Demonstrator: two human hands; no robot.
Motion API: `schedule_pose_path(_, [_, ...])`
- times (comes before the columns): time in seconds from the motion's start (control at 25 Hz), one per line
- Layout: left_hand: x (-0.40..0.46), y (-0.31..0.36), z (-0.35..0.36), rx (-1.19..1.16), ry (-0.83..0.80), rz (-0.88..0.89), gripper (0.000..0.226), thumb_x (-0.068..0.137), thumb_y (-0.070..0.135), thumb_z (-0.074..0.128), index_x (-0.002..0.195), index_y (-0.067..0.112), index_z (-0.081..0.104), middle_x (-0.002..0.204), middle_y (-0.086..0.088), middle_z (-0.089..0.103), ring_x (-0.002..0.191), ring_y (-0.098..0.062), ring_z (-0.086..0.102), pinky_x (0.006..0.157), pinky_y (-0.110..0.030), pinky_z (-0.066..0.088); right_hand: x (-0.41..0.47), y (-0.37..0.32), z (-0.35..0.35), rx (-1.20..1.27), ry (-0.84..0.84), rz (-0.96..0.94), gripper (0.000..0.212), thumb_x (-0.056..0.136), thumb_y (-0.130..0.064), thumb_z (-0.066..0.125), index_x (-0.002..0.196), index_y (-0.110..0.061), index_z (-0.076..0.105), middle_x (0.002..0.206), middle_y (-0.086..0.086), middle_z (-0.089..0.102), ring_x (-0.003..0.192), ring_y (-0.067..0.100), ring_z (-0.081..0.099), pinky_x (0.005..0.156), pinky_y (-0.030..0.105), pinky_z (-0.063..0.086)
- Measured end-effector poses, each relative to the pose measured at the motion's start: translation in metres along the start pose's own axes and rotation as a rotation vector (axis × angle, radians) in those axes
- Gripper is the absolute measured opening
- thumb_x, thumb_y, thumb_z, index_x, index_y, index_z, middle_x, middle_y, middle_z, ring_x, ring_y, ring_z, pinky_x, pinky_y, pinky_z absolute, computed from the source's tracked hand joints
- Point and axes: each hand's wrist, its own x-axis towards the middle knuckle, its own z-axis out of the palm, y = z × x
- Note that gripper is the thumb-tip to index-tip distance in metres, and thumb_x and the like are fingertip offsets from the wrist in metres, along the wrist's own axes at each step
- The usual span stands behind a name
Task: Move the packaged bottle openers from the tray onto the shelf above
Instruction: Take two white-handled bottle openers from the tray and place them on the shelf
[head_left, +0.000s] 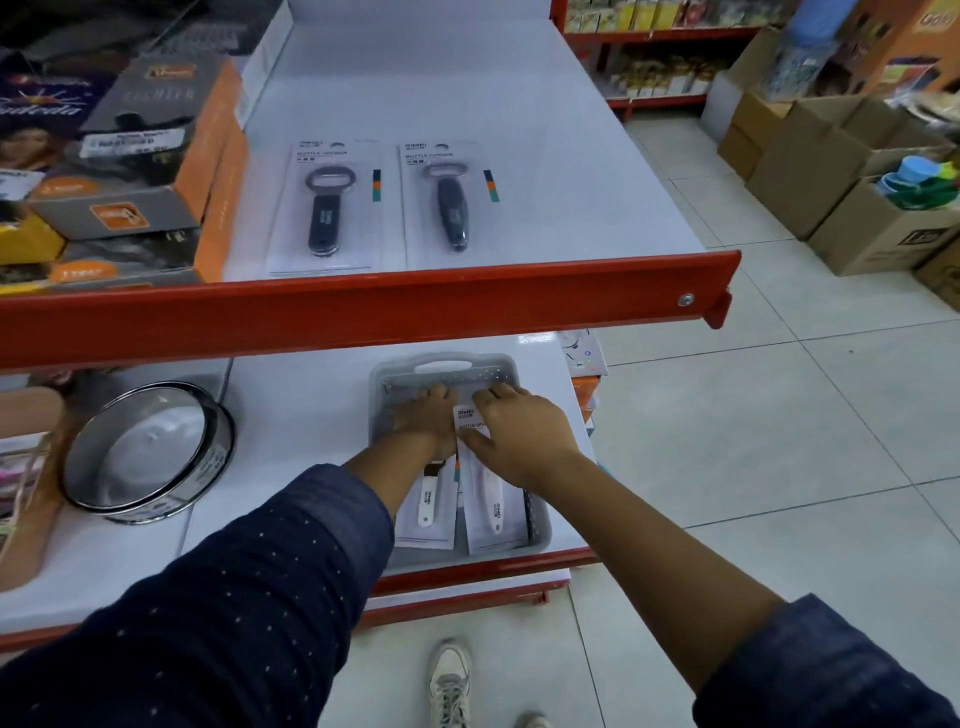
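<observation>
Take the grey tray (384, 395) as the landmark: it sits on the lower white shelf, near that shelf's right end, directly below the red front lip of the upper shelf (467, 104). Inside the tray lie two carded white-handled openers, the left pack (427, 512) and the right pack (493, 512), side by side and touching along their long edges. Above and beyond the tray, two dark-handled openers (327, 208) already lie flat and parallel on the upper shelf.

Both hands are down in the tray. The left hand (423, 421) lies palm-down, fingers loosely spread, over the top of the left pack; whether it grips the card I cannot tell. The right hand (519, 434) has its fingers curled at the header of the right pack, thumb on the card's left edge (probably a pinch, though the contact is hidden).

To do this well, I judge each hand should pinch one card by its header, lift straight up clear of the tray wall, draw back past the red lip, then lay the packs flat right of the dark pair, in the same orientation.
</observation>
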Motion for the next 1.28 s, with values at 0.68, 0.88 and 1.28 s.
schedule_pose_path(0.68, [-0.099,-0.016,-0.06,-0.02,0.097,0.008,0.034,0.091,0.032,0.06,0.12,0.015,0.06,0.124,-0.01,0.06,0.112,-0.029,0.058,0.083,-0.033,0.046,-0.041,-0.007,-0.024,-0.138,0.144,-0.127,0.031,0.087,-0.007,0.057,0.118,-0.01,0.057,0.11,0.011,0.069,0.095,0.031,0.068,0.077,0.034,0.053])
schedule_pose_path(0.88, [-0.153,-0.001,-0.075,-0.072,0.139,0.048,0.026,0.086,0.026,0.069,0.109,0.016,0.067,0.112,-0.004,0.069,0.098,-0.025,0.066,0.079,-0.034,0.05,-0.058,-0.008,-0.036,-0.027,0.078,-0.132,0.023,0.091,-0.01,0.053,0.111,-0.016,0.063,0.11,0.013,0.068,0.099,0.036,0.064,0.074,0.038,0.05])
schedule_pose_path(1.28, [-0.246,0.028,-0.147,0.158,0.472,0.115,0.019,0.094,0.022,0.056,0.109,0.018,0.068,0.11,-0.001,0.069,0.098,-0.026,0.063,0.078,-0.04,0.054,-0.116,-0.029,-0.127,-0.16,0.301,-0.26,0.025,0.083,0.001,0.054,0.105,-0.009,0.062,0.101,0.014,0.068,0.09,0.035,0.064,0.061,0.033,0.037])
